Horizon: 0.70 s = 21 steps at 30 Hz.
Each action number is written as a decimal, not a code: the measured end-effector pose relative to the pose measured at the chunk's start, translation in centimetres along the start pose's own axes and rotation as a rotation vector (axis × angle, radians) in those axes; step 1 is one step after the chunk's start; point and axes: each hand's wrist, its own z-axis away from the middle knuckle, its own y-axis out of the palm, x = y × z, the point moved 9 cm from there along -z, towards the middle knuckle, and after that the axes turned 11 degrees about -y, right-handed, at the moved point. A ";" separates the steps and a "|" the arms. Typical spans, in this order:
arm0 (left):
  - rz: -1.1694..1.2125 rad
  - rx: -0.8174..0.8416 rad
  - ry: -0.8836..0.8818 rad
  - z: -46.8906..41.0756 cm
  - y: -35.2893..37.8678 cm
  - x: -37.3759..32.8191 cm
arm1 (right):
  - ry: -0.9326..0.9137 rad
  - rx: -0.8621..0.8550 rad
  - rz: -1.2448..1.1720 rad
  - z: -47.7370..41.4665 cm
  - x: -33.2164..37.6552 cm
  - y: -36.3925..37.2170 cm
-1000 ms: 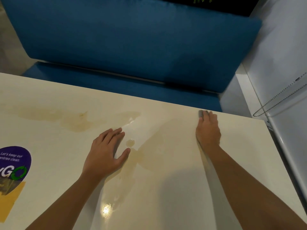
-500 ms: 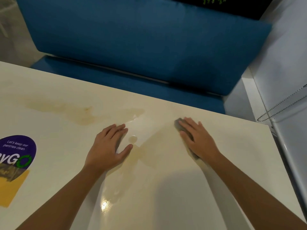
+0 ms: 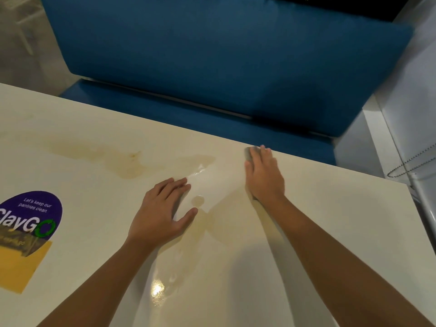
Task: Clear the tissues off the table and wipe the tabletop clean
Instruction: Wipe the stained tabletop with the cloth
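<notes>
Head view is showing me mid-wipe: right hand point(image 3: 264, 178) is pressing the cloth point(image 3: 248, 153) at the far edge of the worktop point(image 3: 330, 220), fingers point(image 3: 262, 154) straight, together. Left hand point(image 3: 162, 213) is lying flat, fingers slightly apart, holding nothing. Next, I'm judging, the cloth needs dragging left over the stain point(image 3: 127, 166).

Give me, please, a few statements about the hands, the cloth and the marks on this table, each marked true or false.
1. The right hand presses a grey cloth near the far edge of the tabletop. True.
2. The left hand grips a tissue. False: it lies flat on the tabletop, holding nothing.
3. A brownish stain lies left of the cloth. True.
4. The purple sticker sits beside the right hand. False: it is at the table's left side, beyond the left hand.
</notes>
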 end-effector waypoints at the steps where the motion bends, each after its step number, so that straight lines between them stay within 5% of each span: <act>1: 0.004 -0.001 0.000 0.0 0.0 0.0 | -0.060 0.014 -0.022 0.4 1.3 0.5; 8: 0.013 -0.017 0.002 0.1 -0.2 -0.2 | -0.406 0.121 -0.091 4.1 1.2 -0.8; 15: 0.016 -0.030 0.002 0.0 -0.2 -0.1 | 0.160 -0.114 -0.074 0.8 -5.3 -2.1; 21: 0.011 -0.021 -0.009 0.0 -0.2 -0.1 | -0.021 -0.027 0.053 -0.8 1.4 0.4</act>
